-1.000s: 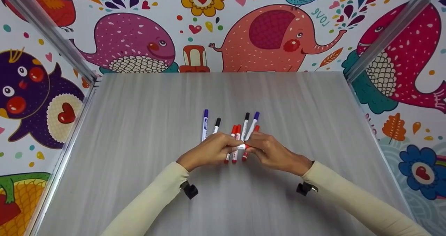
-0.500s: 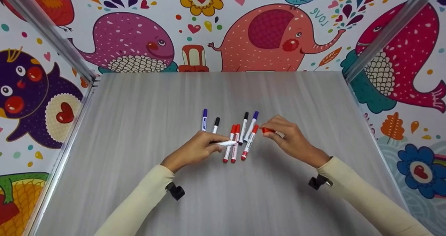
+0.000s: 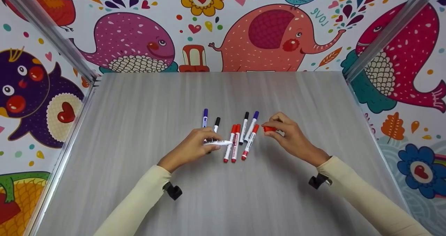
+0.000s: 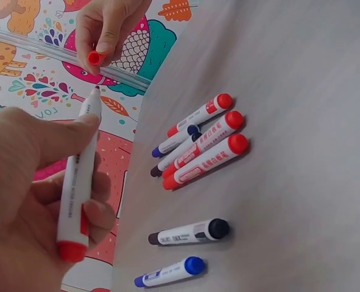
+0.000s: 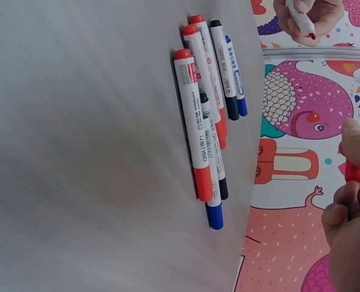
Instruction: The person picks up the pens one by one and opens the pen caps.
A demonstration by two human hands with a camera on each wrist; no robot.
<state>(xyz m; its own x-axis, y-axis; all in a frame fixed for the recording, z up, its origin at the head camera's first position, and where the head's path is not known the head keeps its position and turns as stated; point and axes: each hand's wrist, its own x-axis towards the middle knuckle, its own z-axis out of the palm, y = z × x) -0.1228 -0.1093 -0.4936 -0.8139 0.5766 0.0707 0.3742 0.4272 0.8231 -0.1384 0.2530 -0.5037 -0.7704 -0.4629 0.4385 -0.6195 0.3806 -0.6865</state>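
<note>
My left hand (image 3: 186, 147) holds an uncapped red whiteboard marker (image 4: 76, 182), its bare tip pointing toward the right hand. Between thumb and fingers, my right hand (image 3: 296, 138) pinches the red cap (image 3: 269, 128), apart from the marker. In the left wrist view the cap's open end (image 4: 95, 58) shows. Two red-capped markers lie side by side between the hands, one of them a red marker (image 3: 236, 145). Close to the right hand is another red marker (image 3: 250, 143). A black marker (image 3: 244, 126) and a blue marker (image 3: 254, 121) lie just behind it.
Left of the group, a second black marker (image 4: 189, 232) and a second blue marker (image 4: 170, 272) lie on the grey table (image 3: 223, 201), partly behind the left hand in the head view. Patterned walls (image 3: 195, 30) enclose the table at the back and sides.
A second ago both hands met at the marker. The cap has come off, with the right hand carrying it right and the left hand drawing the marker left. Since half a second ago, little has moved.
</note>
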